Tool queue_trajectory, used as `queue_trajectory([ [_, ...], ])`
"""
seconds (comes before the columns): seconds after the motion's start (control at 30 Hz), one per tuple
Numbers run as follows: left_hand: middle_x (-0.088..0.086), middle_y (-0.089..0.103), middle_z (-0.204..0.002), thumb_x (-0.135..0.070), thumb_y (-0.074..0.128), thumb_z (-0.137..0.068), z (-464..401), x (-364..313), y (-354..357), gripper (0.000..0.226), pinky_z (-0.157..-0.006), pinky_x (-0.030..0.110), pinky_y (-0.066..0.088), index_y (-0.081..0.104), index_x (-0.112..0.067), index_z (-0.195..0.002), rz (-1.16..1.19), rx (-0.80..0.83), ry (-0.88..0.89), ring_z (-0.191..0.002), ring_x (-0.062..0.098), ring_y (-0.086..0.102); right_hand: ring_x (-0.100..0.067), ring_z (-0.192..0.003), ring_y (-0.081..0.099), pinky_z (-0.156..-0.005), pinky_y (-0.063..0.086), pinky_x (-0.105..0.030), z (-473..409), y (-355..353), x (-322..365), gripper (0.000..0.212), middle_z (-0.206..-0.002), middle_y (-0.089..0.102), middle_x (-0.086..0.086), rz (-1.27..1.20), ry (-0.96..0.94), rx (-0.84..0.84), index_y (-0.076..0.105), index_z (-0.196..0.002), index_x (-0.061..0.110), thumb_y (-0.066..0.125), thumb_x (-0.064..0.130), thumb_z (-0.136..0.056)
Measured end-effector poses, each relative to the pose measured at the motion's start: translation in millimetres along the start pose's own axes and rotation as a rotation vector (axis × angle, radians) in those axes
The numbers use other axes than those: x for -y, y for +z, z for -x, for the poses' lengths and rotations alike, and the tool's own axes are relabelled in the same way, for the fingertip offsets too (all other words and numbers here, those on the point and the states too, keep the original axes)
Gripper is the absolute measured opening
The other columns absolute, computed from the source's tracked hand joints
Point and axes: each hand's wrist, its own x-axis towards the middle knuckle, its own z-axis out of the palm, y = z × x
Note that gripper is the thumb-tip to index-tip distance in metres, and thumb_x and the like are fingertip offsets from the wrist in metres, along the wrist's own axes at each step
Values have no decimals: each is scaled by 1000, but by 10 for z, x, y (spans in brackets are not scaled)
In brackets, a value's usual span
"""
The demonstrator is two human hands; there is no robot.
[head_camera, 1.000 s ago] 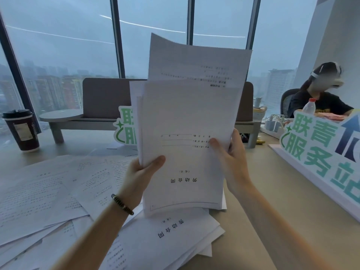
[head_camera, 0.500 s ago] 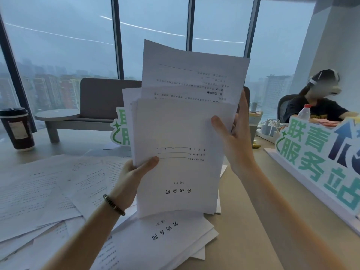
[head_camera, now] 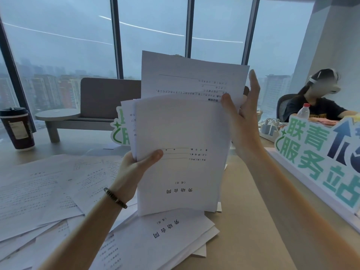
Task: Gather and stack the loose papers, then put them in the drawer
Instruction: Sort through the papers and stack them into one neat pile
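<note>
I hold an uneven stack of white printed papers [head_camera: 181,145] upright above the desk. My left hand [head_camera: 134,170] grips its left edge, thumb across the front sheet. My right hand [head_camera: 243,121] is at the upper right edge, thumb on the front and fingers stretched up behind; one sheet sticks out higher than the others. Below the stack, more loose papers [head_camera: 155,240] lie in a rough pile, and further sheets [head_camera: 39,191] are spread over the left part of the desk. No drawer is in view.
A dark coffee cup [head_camera: 18,129] stands at the far left. A green-and-white sign [head_camera: 321,156] runs along the right edge of the desk [head_camera: 253,221], a smaller sign [head_camera: 118,131] behind the papers. A seated person [head_camera: 315,102] is at the far right.
My right hand slid up the stack's right edge from the middle to the top corner. The tall rear sheet sits lower against the others. The left hand kept its grip.
</note>
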Motion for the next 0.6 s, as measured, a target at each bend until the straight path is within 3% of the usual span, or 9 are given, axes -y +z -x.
queue_trajectory([
  [0.07, 9, 77, -98, -36, 81, -58, -7, -9, 10, 36, -71, 32, 60, 78, -18, -89, -2, 5, 5, -87, 24, 73, -3, -108, 65, -100, 52, -45, -16, -15, 0, 69, -114, 66, 29, -19, 16, -15, 13, -156, 33, 54, 26, -101],
  [0.13, 8, 77, -97, -29, 82, -63, -14, -3, 15, 28, -70, 31, 60, 78, -19, -88, 0, 21, 11, -87, 22, 74, -14, -110, 66, -97, 54, -51, -46, -19, 7, 61, -123, 66, 9, -26, 19, -15, 23, -152, 33, 53, 34, -99],
  [0.2, 6, 77, -96, -26, 82, -66, -13, -8, 23, 22, -69, 29, 59, 78, -19, -87, 9, 26, 6, -86, 21, 74, -20, -109, 66, -90, 57, -49, -82, -25, 21, 56, -123, 66, -2, -15, 27, 6, 33, -148, 30, 53, 40, -97],
  [0.3, 6, 77, -98, -47, 90, -51, -14, -6, 12, 47, -69, 27, 59, 79, -21, -88, -2, 33, 16, -86, 19, 74, -17, -99, 68, -75, 57, -34, -115, -18, 57, 46, -114, 67, 3, 36, 39, 24, 49, -138, 19, 57, 37, -96],
  [0.4, 7, 77, -99, -46, 89, -50, -27, 0, 2, 50, -70, 28, 59, 78, -19, -90, 3, 40, 22, -88, 20, 74, -17, -97, 69, -79, 60, -39, -122, -6, 74, 37, -105, 66, 11, 80, 38, 59, 60, -127, 18, 60, 36, -95],
  [0.47, 7, 77, -99, -39, 85, -56, -32, -10, 12, 42, -69, 28, 59, 77, -17, -91, 10, 40, 14, -88, 21, 74, -16, -97, 69, -82, 61, -42, -118, 10, 66, 41, -109, 68, 8, 104, 42, 59, 57, -133, 24, 60, 38, -94],
  [0.53, 7, 77, -98, -33, 82, -62, -42, -1, 10, 35, -70, 28, 59, 76, -15, -92, 2, 38, 6, -87, 21, 74, -18, -83, 66, -73, 60, -37, -100, 17, 57, 63, -97, 67, -6, 100, 18, 27, 36, -149, 34, 65, 34, -93],
  [0.6, 8, 77, -98, -34, 82, -62, -42, -11, 7, 38, -72, 31, 60, 76, -13, -93, -6, 36, -10, -88, 23, 73, -30, -80, 61, -71, 56, -44, -98, -6, 54, 84, -91, 61, -21, 123, -83, 28, 15, -153, 47, 66, 24, -91],
])
